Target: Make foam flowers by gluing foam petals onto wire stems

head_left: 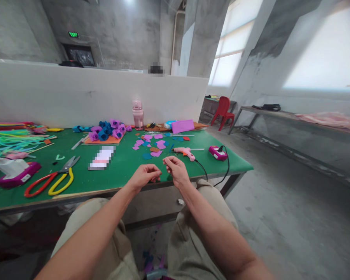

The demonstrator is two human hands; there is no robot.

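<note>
Over the front edge of the green table (119, 179), my left hand (146, 175) is curled closed, its fingertips turned toward my other hand. My right hand (176, 170) is pinched with thumb and forefinger together. Anything held in either hand is too small or hidden to make out. A small gap separates the two hands. Just beyond my right hand lies a pink hot glue gun (186, 153) with a clear glue stick in its back. Purple, blue and brown cut paper petals (156, 154) are scattered behind my hands.
Red-and-yellow-handled scissors (61, 177), a phone (103, 157) and purple-and-blue paper flowers (107, 130) lie on the left. A pink bottle (138, 114) stands against the white partition (76, 93). A magenta power strip (217, 153) with a black cord sits at right.
</note>
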